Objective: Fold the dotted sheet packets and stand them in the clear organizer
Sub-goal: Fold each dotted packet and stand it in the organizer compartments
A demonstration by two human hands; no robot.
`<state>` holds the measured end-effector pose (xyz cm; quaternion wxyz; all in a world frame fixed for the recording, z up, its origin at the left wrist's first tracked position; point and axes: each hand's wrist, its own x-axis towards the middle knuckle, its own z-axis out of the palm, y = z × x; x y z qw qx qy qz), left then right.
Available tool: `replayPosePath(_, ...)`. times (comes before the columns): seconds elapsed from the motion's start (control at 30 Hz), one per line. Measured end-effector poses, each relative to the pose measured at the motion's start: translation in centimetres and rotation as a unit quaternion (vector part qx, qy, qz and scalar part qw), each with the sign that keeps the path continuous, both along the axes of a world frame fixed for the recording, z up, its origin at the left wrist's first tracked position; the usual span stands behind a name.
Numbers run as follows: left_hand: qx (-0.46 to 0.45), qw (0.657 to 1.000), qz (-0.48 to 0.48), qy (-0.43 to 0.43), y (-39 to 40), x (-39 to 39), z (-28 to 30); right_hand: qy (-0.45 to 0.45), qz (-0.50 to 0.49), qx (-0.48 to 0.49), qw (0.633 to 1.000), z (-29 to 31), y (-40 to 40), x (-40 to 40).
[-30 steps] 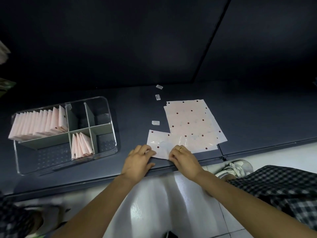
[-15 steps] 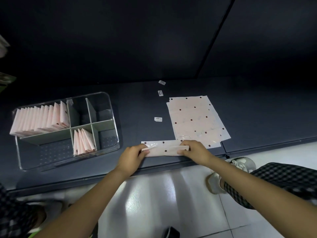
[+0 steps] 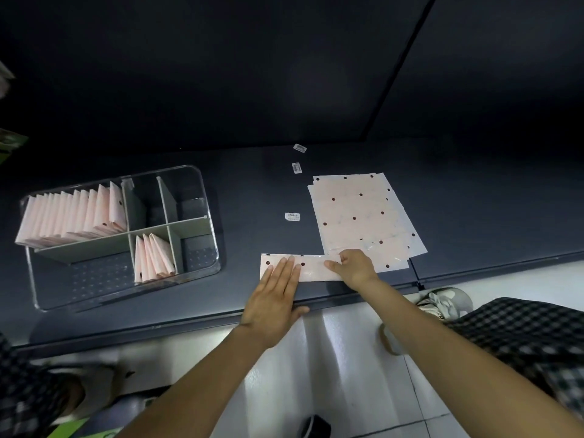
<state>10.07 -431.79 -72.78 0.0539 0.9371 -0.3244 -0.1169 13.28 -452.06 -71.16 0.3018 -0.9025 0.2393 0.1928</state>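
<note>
A: What lies nearest?

B: The left hand [image 3: 274, 306], palm down at the desk's [image 3: 246, 197] front edge, its fingers [image 3: 286, 268] straight and together, pressing flat on the left part of the folded packet [image 3: 313, 268]. The right hand [image 3: 355, 267] rests on the packet's right part, fingers loosely curled onto it; whether they pinch the edge I cannot tell.

A: And the packet itself?

B: A thin, glossy, pale pink strip with dark dots, long axis running left to right along the desk's front edge, near that edge but not over it.

A: Beyond the fingers?

B: Just past the right hand lies a stack of flat sheets [image 3: 360, 210], same pink dotted material, its near edge overlapping the strip's right end. Three small white labels [image 3: 292, 216] sit on the smooth dark desk left of the stack. There is bare desk between the left fingers and the organizer.

A: The organizer?

B: Well left of the left fingers: a clear organizer [image 3: 202, 184], rounded corners, grey dividers. Folded packets [image 3: 76, 216] stand in a leaning row in its far-left compartment; a few more [image 3: 153, 259] in the near-middle one.
</note>
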Motion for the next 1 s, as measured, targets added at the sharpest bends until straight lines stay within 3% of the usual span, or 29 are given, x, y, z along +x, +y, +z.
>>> replayPosePath(0.27,0.075,0.997,0.001,0.018,0.3,1.1,0.0,0.016,-0.018,-0.006,1.000,0.6,0.4,0.4)
replayPosePath(0.33,0.077,0.997,-0.001,0.020,0.3,1.1,0.1,-0.054,-0.054,-0.054,0.996,1.0,1.2,-0.7)
replayPosePath(0.37,0.077,0.997,-0.001,0.022,0.3,1.2,0.1,-0.133,-0.057,-0.111,0.983,1.1,1.9,-1.7)
replayPosePath(0.4,0.077,0.997,-0.001,0.023,0.2,1.2,0.2,-0.207,-0.031,-0.150,0.966,1.1,2.8,-2.8)
replayPosePath(0.47,0.075,0.997,-0.003,0.024,0.3,1.2,0.2,-0.267,0.085,-0.083,0.956,1.2,4.9,-4.4)
replayPosePath(0.53,0.074,0.997,-0.009,0.027,0.3,1.1,0.3,-0.207,0.229,0.008,0.951,0.8,6.7,-5.4)
replayPosePath(0.63,0.069,0.997,-0.004,0.031,0.4,1.1,0.3,-0.153,0.322,-0.002,0.934,-0.5,7.2,-5.6)
replayPosePath(0.87,0.074,0.996,-0.041,0.019,0.9,1.5,0.2,-0.123,0.201,-0.004,0.972,-0.3,2.8,-5.8)
replayPosePath(1.0,0.059,0.997,-0.040,0.021,0.9,1.5,0.1,-0.199,0.114,-0.016,0.973,0.3,2.0,-4.4)
